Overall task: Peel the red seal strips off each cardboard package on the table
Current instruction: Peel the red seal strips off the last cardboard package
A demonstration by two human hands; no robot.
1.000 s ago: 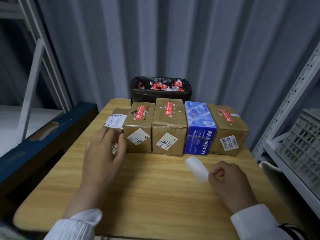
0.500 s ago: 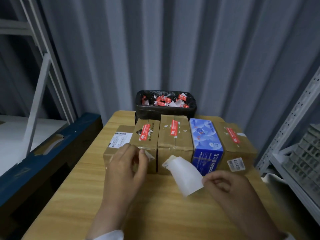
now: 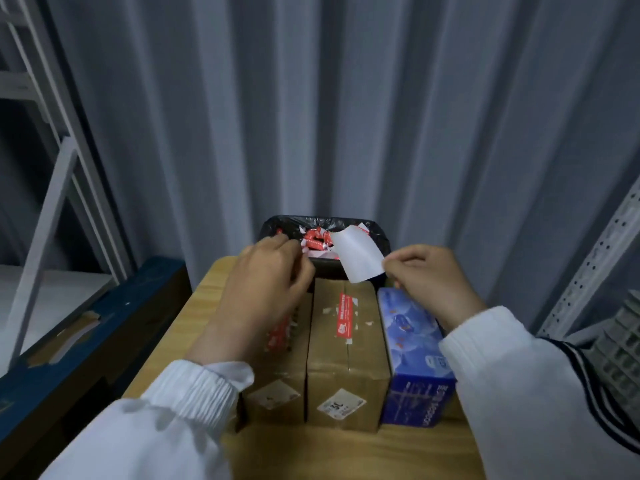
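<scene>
Both hands were raised over the far end of the wooden table (image 3: 207,292), above the row of boxes. The right hand (image 3: 429,282) pinched a white paper slip (image 3: 356,258) between thumb and forefinger at its right edge, the slip hanging curled over the black-lined waste bin (image 3: 273,226) beyond the table. The bin held a heap of crumpled red and white strips (image 3: 313,242). The left hand (image 3: 266,285) was loosely curled with fingertips drawn together near the bin's rim; whether it held anything could not be told.

Below the hands, the middle cardboard box (image 3: 346,368) still wore a red seal strip (image 3: 344,315) lengthwise on its top, with white print too small to read and torn white scraps around it. Its front face carried a white label (image 3: 341,405) reading "3L". The left cardboard box (image 3: 277,382), touching it, showed a red seal strip (image 3: 277,336) partly hidden under the left wrist, and a blurred white label on its front. Just right of the middle box stood a blue tissue box (image 3: 412,358) with white lettering on its front, too blurred to read. White sleeves (image 3: 512,393) covered both forearms.
</scene>
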